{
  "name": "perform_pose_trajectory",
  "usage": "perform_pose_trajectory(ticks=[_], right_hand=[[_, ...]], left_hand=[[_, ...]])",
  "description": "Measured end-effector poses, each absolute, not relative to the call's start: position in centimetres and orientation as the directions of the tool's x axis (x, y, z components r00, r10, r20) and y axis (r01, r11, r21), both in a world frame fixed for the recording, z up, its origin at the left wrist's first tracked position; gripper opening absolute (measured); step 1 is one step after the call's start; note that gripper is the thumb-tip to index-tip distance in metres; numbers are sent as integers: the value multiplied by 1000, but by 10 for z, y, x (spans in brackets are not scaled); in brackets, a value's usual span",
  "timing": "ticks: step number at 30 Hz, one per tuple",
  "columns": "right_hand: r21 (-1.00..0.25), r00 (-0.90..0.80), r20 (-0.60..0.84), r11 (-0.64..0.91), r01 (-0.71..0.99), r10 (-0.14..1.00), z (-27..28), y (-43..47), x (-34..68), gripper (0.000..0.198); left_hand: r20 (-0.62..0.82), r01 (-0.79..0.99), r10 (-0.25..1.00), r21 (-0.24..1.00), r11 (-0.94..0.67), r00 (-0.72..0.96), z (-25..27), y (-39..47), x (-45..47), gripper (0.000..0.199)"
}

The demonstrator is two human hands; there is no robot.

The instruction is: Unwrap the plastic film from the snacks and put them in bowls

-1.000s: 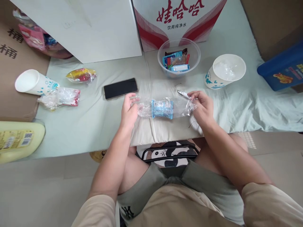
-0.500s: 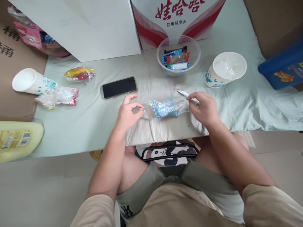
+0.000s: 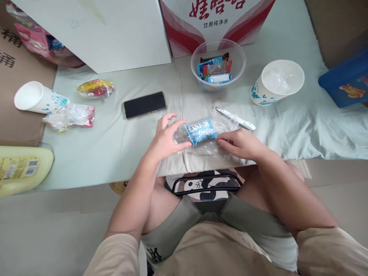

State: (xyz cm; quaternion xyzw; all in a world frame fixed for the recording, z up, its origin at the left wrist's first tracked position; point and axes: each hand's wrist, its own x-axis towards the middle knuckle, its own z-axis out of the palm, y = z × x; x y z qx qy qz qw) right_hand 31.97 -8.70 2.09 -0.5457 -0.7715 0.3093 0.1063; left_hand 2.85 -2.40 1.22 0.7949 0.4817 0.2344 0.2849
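A small blue snack packet [image 3: 202, 129] lies on a spread sheet of clear plastic film [image 3: 208, 148] close to the table's front edge. My left hand [image 3: 168, 137] is open at the left of the packet, thumb and fingers apart around the film's left side. At the packet's lower right corner, the thumb and forefinger of my right hand [image 3: 241, 143] are pinched together on it. A white utility knife [image 3: 235, 118] rests on the cloth just beyond my right hand, partly over the film.
Behind stands a clear plastic bowl [image 3: 195, 74] of several wrapped snacks. To its right is a paper cup [image 3: 263, 92] holding crumpled clear plastic. Leftward are a phone [image 3: 145, 104], a yellow-red packet [image 3: 94, 89], a crumpled wrapper [image 3: 70, 117] and a tipped paper cup [image 3: 31, 97].
The film has gone from stretched around the packet between both hands to lying beneath it. My right hand has moved down and left to the packet, uncovering the knife. My left hand has moved right and opened.
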Motion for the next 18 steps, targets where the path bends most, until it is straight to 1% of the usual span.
perform_pose_trajectory(ticks=[1,2,4,5,6,7,9,11,13,16,18], right_hand=[[-508,-308,-158,190,840,938,19,-87,317,28],[-439,-241,-130,162,884,962,18,-87,313,25],[-353,-162,-62,130,926,985,16,-90,305,27],[-330,-161,-31,142,933,986,16,-91,300,30],[-316,-181,-4,170,933,984,16,-93,296,34],[-311,-211,18,207,928,977,15,-94,292,39],[-322,-268,55,271,907,962,12,-95,286,48],[-389,-286,87,296,872,954,8,-93,283,55],[-544,-290,118,306,781,950,2,-91,283,57],[-819,-302,149,289,496,942,-8,-87,287,58],[-924,-216,131,198,328,968,-13,-86,293,60]], left_hand=[[52,642,882,665,-381,469,12,-25,31,48],[2,644,871,673,-364,491,12,-27,33,42],[-73,627,879,729,-275,471,12,-29,37,25],[-97,599,893,772,-210,439,12,-30,39,19],[-118,547,909,827,-133,400,12,-31,41,17],[-147,465,919,884,-45,367,13,-33,43,20],[-233,247,902,958,148,364,14,-36,50,26],[-316,43,863,944,326,393,16,-37,57,27],[-364,-106,849,895,432,383,19,-35,62,28],[-410,-239,870,847,474,273,20,-28,64,26],[-445,-259,881,843,473,162,20,-23,62,21]])
